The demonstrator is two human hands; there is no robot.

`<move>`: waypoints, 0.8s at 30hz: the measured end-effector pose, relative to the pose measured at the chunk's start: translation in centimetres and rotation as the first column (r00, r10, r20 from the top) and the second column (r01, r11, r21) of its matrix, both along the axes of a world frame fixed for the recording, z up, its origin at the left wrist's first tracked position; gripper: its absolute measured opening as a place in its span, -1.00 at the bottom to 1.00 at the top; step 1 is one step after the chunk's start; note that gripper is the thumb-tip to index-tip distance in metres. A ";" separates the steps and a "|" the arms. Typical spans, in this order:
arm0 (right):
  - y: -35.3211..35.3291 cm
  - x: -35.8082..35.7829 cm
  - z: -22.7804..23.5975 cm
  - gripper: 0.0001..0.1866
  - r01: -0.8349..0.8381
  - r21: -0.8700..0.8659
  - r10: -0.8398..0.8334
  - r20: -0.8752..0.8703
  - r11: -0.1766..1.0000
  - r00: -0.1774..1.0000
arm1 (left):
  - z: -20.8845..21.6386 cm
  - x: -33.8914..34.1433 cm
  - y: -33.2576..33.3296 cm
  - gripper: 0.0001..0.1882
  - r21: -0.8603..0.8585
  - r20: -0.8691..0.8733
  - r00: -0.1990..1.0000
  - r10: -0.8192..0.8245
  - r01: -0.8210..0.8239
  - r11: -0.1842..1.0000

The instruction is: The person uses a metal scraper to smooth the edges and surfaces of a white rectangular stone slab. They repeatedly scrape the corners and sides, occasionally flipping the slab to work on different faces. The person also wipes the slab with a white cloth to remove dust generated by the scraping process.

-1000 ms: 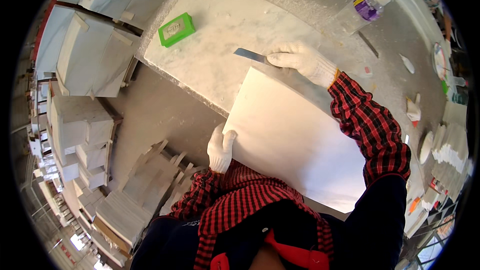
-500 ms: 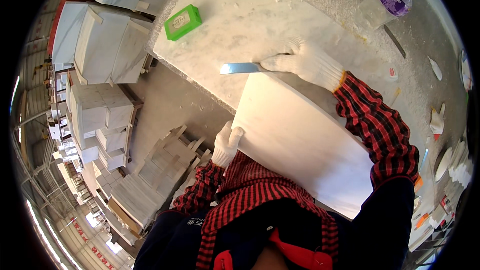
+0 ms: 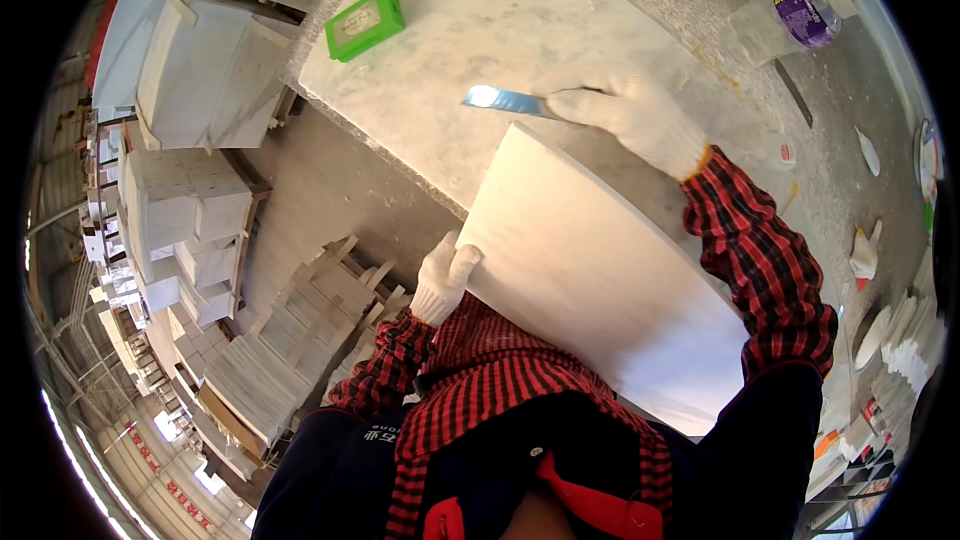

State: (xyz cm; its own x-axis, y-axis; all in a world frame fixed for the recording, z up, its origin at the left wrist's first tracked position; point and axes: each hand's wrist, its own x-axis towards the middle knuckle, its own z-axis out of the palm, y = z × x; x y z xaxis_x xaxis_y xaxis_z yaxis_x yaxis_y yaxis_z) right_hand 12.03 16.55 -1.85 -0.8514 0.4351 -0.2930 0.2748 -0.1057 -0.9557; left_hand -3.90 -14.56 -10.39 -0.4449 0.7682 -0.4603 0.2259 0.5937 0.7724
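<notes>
A white marble slab (image 3: 590,260) leans tilted across the worktop in front of me. My left hand (image 3: 444,275), in a white knit glove, is closed on the slab's left edge with the thumb over its face. My right hand (image 3: 635,115), gloved too, grips a flat shiny metal blade (image 3: 503,100) that points left. The blade is just beyond the slab's far corner, apart from it. What part of the blade the fingers cover is hidden.
A green block with a pale panel (image 3: 364,24) lies on the marble worktop (image 3: 470,10). At the back right are a clear bottle with a purple label (image 3: 800,16) and a dark metal strip (image 3: 793,93). Stacked stone pieces (image 3: 275,360) stand on the floor at left.
My right hand has lifted the blade away from the slab's far corner, moving it up and slightly right. The left hand keeps hold of the slab's edge as the whole view shifts slightly.
</notes>
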 end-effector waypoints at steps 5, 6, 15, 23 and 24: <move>-0.4 -0.2 -1.2 -0.73 -0.018 -0.076 0.008 -0.125 0.997 0.992 | -0.2 -0.1 0.1 -0.33 0.014 -0.006 1.000 -0.006 0.006 1.000; -0.6 0.5 -0.6 -0.74 -0.023 -0.084 0.013 -0.114 0.996 0.993 | -0.2 -0.1 0.0 -0.33 0.018 -0.003 1.000 -0.005 0.005 1.000; 1.4 8.6 3.3 -0.79 -0.276 0.013 0.270 0.165 0.961 0.949 | -0.7 -0.4 -0.3 -0.35 -0.018 -0.021 0.999 -0.042 0.042 0.999; -2.4 12.9 7.4 -0.79 0.235 0.156 -0.274 0.308 0.959 0.911 | 0.8 -1.0 0.1 -0.28 -0.122 -0.006 0.994 -0.105 0.104 0.987; -3.2 13.2 7.8 -0.77 0.172 0.313 -0.285 0.361 0.934 0.888 | 0.9 -1.1 0.0 -0.28 -0.121 0.000 0.994 -0.105 0.105 0.987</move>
State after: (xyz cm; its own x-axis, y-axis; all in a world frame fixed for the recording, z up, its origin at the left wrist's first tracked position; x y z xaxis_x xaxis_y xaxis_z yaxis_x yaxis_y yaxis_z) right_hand 25.22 13.35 5.99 -0.5563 0.7120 -0.4284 0.6335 0.0298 -0.7732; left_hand -5.03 -14.54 -9.52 -0.3679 0.7497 -0.5501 0.2967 0.6553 0.6946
